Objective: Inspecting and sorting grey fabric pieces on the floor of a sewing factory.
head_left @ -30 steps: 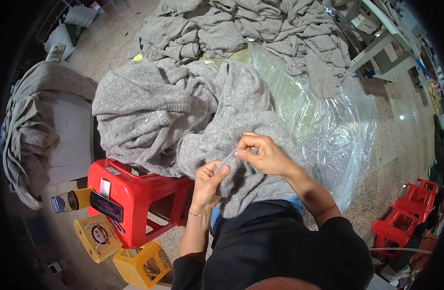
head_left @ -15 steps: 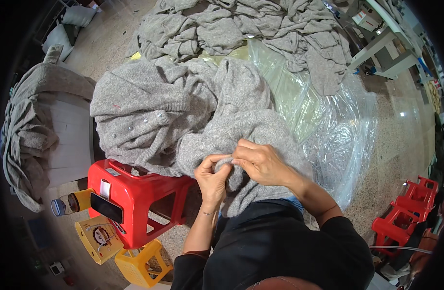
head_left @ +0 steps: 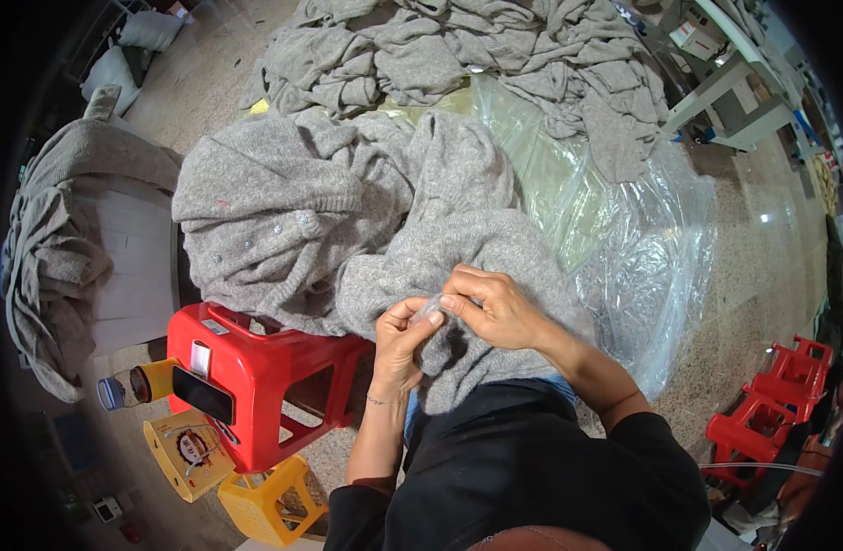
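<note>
The left hand [head_left: 405, 338] and right hand [head_left: 495, 310], fingertips drawn together, pinch 1 small bit of grey knit garment [head_left: 476, 241], the lap [head_left: 559, 387] apparently bearing its weight.

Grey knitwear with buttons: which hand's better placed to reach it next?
Left, probably: the left hand is nearer the knitwear with buttons; the right hand sits farther right. Both pinch grey fabric.

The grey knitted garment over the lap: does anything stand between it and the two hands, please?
Nothing visible does. The left hand and the right hand both pinch the grey knitted garment directly. The red stool stands off to the left, not between hands and garment.
</note>
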Motion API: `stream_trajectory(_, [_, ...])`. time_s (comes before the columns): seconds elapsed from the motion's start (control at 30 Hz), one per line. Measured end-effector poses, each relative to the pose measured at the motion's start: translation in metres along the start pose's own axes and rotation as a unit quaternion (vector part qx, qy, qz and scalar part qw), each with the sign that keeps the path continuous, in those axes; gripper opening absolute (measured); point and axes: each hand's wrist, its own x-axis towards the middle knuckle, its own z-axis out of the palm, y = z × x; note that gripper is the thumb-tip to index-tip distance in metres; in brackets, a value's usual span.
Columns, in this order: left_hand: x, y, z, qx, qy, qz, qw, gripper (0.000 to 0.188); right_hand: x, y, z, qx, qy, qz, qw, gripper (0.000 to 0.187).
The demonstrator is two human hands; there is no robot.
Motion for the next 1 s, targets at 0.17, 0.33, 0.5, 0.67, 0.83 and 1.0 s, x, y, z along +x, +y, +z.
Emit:
stream_trajectory(0.17, [0.001, -0.001, 0.004, 0.052, 0.055, 0.051, 0.996, 0.015, -0.002, 0.0, 0.002, -0.054, -0.001, -0.038, 0.998, 0.009])
stream_trajectory(0.33, [0.003, -0.011, 0.009, 0.071, 0.166, 0.156, 0.971, 0.016, -0.007, -0.005, 0.018, -0.159, 0.033, -0.133, 0.978, 0.009])
stream_trajectory(0.5, [0.013, -0.015, 0.001, 0.179, 0.203, 0.231, 0.935, 0.016, -0.015, -0.005, 0.012, -0.154, 0.021, -0.129, 0.979, 0.011])
stream_trajectory(0.67, [0.008, 0.022, -0.051, 0.013, 0.098, 0.055, 0.994, 0.014, -0.034, 0.018, -0.051, -0.207, -0.057, 0.068, 0.974, 0.017])
stream_trajectory(0.83, [-0.003, 0.021, -0.047, -0.091, 0.028, -0.005, 0.995, 0.013, -0.052, 0.023, -0.075, -0.161, 0.093, 0.046, 0.982, 0.03])
stream_trajectory(1.0, [-0.009, 0.015, -0.014, -0.08, 0.043, 0.002, 0.996, 0.01, -0.055, -0.006, -0.06, -0.168, 0.184, 0.085, 0.965, 0.037])
